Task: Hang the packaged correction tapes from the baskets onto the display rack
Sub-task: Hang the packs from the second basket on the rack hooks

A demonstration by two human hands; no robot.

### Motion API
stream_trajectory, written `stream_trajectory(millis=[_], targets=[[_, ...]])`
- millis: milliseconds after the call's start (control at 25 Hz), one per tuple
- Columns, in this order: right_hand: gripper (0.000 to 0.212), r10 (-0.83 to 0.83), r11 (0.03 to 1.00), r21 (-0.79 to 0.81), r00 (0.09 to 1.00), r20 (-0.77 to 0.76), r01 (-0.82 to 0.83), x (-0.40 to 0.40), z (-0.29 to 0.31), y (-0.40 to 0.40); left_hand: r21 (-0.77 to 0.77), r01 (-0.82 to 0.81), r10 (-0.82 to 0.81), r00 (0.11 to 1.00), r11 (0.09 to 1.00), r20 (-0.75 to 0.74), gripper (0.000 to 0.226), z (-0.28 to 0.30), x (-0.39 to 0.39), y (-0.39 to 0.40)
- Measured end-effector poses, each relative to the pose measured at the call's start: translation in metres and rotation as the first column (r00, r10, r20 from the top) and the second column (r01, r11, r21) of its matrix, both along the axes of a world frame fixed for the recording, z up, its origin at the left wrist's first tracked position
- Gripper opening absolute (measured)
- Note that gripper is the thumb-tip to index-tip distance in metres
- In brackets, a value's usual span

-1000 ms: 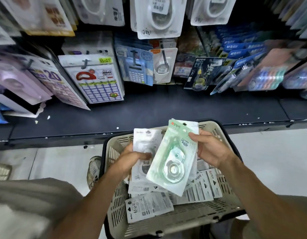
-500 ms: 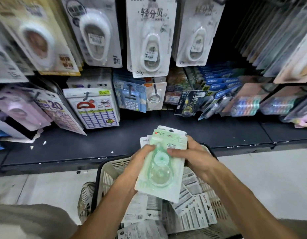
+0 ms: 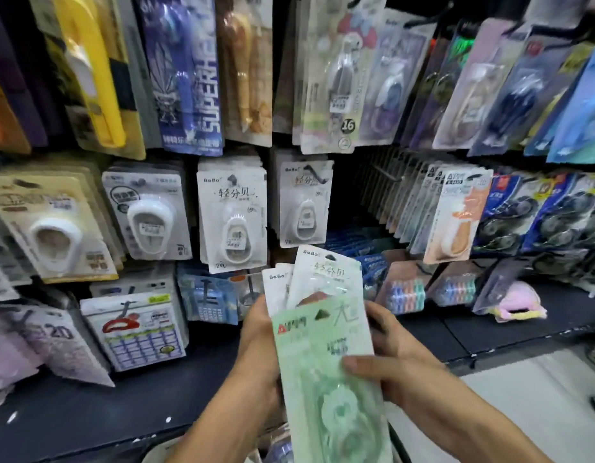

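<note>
A green correction tape pack [image 3: 326, 369] lies on top of a small stack, with two white BoBo packs [image 3: 326, 274] fanned out behind it. My left hand [image 3: 256, 349] grips the stack from the left edge. My right hand [image 3: 389, 355] holds the right side, thumb pressed on the green pack's face. The stack is raised in front of the display rack, just below a hanging white BoBo pack [image 3: 234, 218] and another white BoBo pack [image 3: 304, 203]. Only a pale rim of the basket [image 3: 162, 453] shows at the bottom.
Rows of hanging stationery packs fill the rack; orange correction tapes [image 3: 456, 215] hang to the right. A dark shelf [image 3: 89, 406] runs below, with a calculator pack [image 3: 139, 329] leaning on it. Pale floor lies at the lower right.
Both hands have lifted the stack out of the basket and up toward the rack. The view has tilted upward, so the basket has almost left the frame.
</note>
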State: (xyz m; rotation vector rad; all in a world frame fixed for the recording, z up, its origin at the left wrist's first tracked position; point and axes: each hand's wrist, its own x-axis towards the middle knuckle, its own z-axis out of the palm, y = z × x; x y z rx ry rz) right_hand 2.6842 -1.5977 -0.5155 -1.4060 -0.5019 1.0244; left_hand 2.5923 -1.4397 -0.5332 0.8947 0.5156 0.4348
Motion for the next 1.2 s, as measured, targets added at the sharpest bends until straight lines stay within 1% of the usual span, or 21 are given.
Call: stream_trajectory(millis=[40, 80, 160, 240, 320, 360, 440, 560, 600, 720, 760, 800, 840, 880, 920, 960, 1000, 1040, 1080, 1120, 1200], targets=[[0.087, 0.014, 0.999, 0.033, 0.999, 0.052, -0.016, 0.003, 0.008, -0.001, 0.051, 0.01, -0.011, 1.0, 0.999, 0.018, 0.053, 0.014, 0.004, 0.002], [0.088, -0.036, 0.997, 0.073, 0.994, 0.102, 0.029, 0.011, 0.012, -0.001, 0.116, -0.007, 0.005, 1.0, 0.993, 0.019, 0.051, 0.026, 0.007, 0.006], [0.064, -0.217, 0.971, 0.133, 0.965, 0.151, 0.197, 0.028, 0.023, 0.006, 0.232, -0.084, 0.085, 0.996, 0.969, 0.006, 0.045, 0.051, 0.013, 0.019], [0.038, -0.358, 0.928, 0.168, 0.922, 0.144, 0.334, 0.043, 0.033, 0.015, 0.356, -0.134, 0.141, 0.99, 0.925, 0.006, 0.047, 0.068, 0.011, 0.031], [0.027, -0.473, 0.861, 0.253, 0.878, 0.076, 0.442, 0.062, 0.042, 0.019, 0.535, -0.124, 0.153, 0.988, 0.836, -0.01, 0.047, 0.076, 0.006, 0.041], [0.027, -0.534, 0.816, 0.289, 0.844, 0.048, 0.5, 0.073, 0.05, 0.021, 0.569, -0.119, 0.156, 0.988, 0.814, -0.017, 0.049, 0.076, 0.002, 0.045], [0.028, -0.665, 0.72, 0.32, 0.745, 0.061, 0.616, 0.099, 0.066, 0.026, 0.501, -0.126, 0.142, 0.99, 0.856, 0.006, 0.053, 0.07, -0.002, 0.052], [0.026, -0.788, 0.615, 0.27, 0.563, 0.25, 0.74, 0.129, 0.084, 0.036, 0.346, -0.109, 0.099, 0.994, 0.932, 0.046, 0.049, 0.066, 0.001, 0.057], [0.024, -0.777, 0.62, 0.239, 0.541, 0.322, 0.748, 0.134, 0.085, 0.038, 0.335, -0.097, 0.086, 0.995, 0.937, 0.048, 0.048, 0.066, 0.003, 0.056], [0.011, -0.669, 0.705, 0.163, 0.572, 0.475, 0.69, 0.144, 0.082, 0.036, 0.336, -0.105, 0.085, 0.994, 0.936, 0.075, 0.044, 0.07, 0.01, 0.056], [0.009, -0.65, 0.707, 0.154, 0.548, 0.527, 0.69, 0.143, 0.08, 0.036, 0.33, -0.115, 0.092, 0.992, 0.937, 0.086, 0.042, 0.069, 0.011, 0.056], [0.006, -0.596, 0.701, 0.131, 0.475, 0.647, 0.701, 0.14, 0.079, 0.038, 0.323, -0.123, 0.096, 0.991, 0.938, 0.098, 0.042, 0.068, 0.012, 0.056], [0.009, -0.494, 0.698, 0.118, 0.357, 0.793, 0.706, 0.134, 0.079, 0.042, 0.32, -0.129, 0.1, 0.989, 0.939, 0.107, 0.043, 0.068, 0.013, 0.055], [0.018, -0.391, 0.727, 0.136, 0.243, 0.888, 0.673, 0.125, 0.078, 0.047, 0.32, -0.132, 0.101, 0.989, 0.938, 0.111, 0.046, 0.068, 0.015, 0.054], [0.027, -0.342, 0.794, 0.164, 0.208, 0.916, 0.585, 0.111, 0.077, 0.053, 0.321, -0.14, 0.107, 0.987, 0.937, 0.12, 0.049, 0.068, 0.016, 0.053], [0.036, -0.328, 0.878, 0.164, 0.314, 0.891, 0.45, 0.095, 0.076, 0.06, 0.324, -0.153, 0.114, 0.984, 0.934, 0.134, 0.052, 0.068, 0.017, 0.051], [0.043, -0.28, 0.949, 0.143, 0.539, 0.794, 0.282, 0.075, 0.074, 0.068, 0.328, -0.163, 0.12, 0.982, 0.931, 0.147, 0.052, 0.067, 0.018, 0.051], [0.049, -0.188, 0.982, 0.136, 0.726, 0.661, 0.131, 0.059, 0.069, 0.074, 0.332, -0.16, 0.115, 0.982, 0.93, 0.15, 0.048, 0.066, 0.019, 0.05], [0.051, -0.132, 0.986, 0.154, 0.822, 0.554, 0.055, 0.049, 0.062, 0.079, 0.337, -0.149, 0.107, 0.984, 0.93, 0.14, 0.042, 0.065, 0.019, 0.05], [0.054, -0.136, 0.981, 0.189, 0.865, 0.484, 0.049, 0.045, 0.057, 0.082, 0.347, -0.142, 0.103, 0.986, 0.927, 0.128, 0.035, 0.064, 0.018, 0.05], [0.054, -0.252, 0.951, 0.265, 0.892, 0.375, 0.157, 0.046, 0.053, 0.083, 0.405, -0.146, 0.111, 0.988, 0.903, 0.111, 0.025, 0.063, 0.014, 0.052]])
